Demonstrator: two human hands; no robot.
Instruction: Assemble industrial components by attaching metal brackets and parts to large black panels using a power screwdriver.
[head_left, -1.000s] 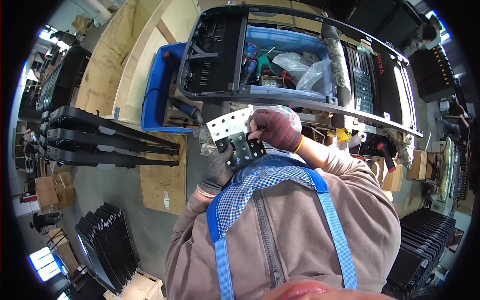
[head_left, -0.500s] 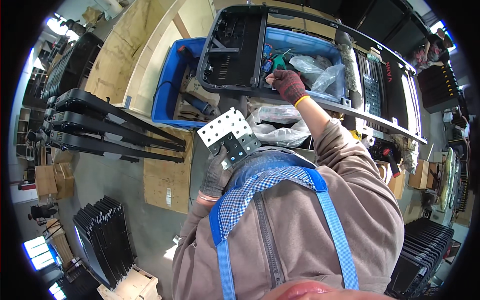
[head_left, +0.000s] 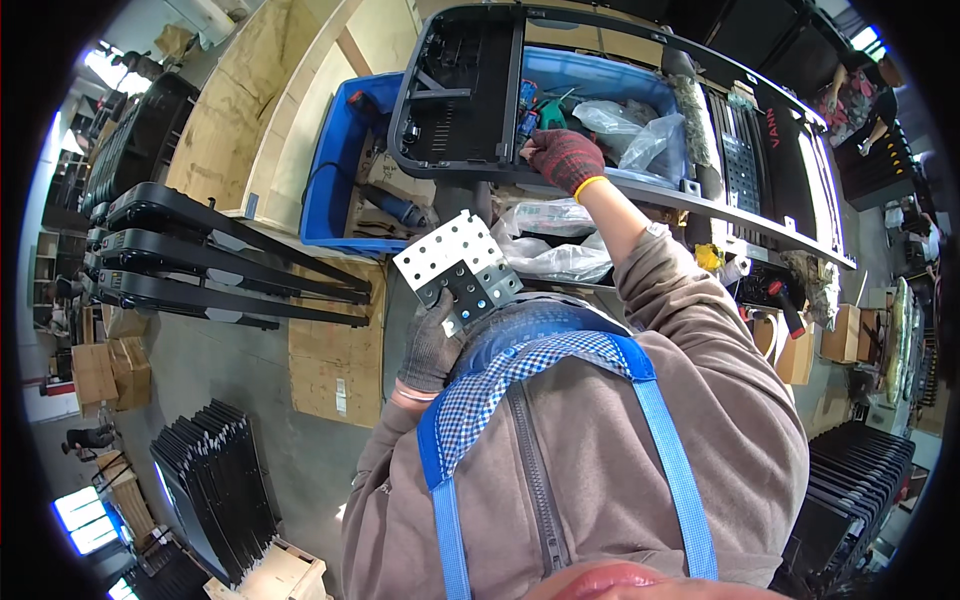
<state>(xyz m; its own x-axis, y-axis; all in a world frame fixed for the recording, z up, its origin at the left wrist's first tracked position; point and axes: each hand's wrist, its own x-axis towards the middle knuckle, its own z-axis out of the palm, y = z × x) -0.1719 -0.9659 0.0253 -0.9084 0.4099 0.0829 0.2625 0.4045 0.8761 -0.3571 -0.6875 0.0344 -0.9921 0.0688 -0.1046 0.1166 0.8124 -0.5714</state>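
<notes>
My left hand (head_left: 428,350), in a grey glove, is closed on the edge of some perforated metal plates (head_left: 447,243) held against my front. A silvery plate with rows of holes lies with a darker one overlapping it. My right hand (head_left: 568,160), in a dark red and black glove with a yellow cuff, reaches out over the long black metal frame (head_left: 640,202). Its fingers are pinched together beside the inner edge of the frame's black end panel (head_left: 465,120). Whatever sits between those fingertips is too small to make out.
Under the frame, a blue bin (head_left: 600,70) holds clear plastic bags and tools with green and blue grips. Another blue bin (head_left: 325,170) contains power tools. Black arm-like parts (head_left: 230,260) jut in from the left. Black panels (head_left: 210,490) stand stacked lower left. Another person's arm (head_left: 880,125) shows far right.
The view has shifted slightly. My right hand has edged a little left and away along the frame, still pinched. My left hand keeps the same hold on the plates.
</notes>
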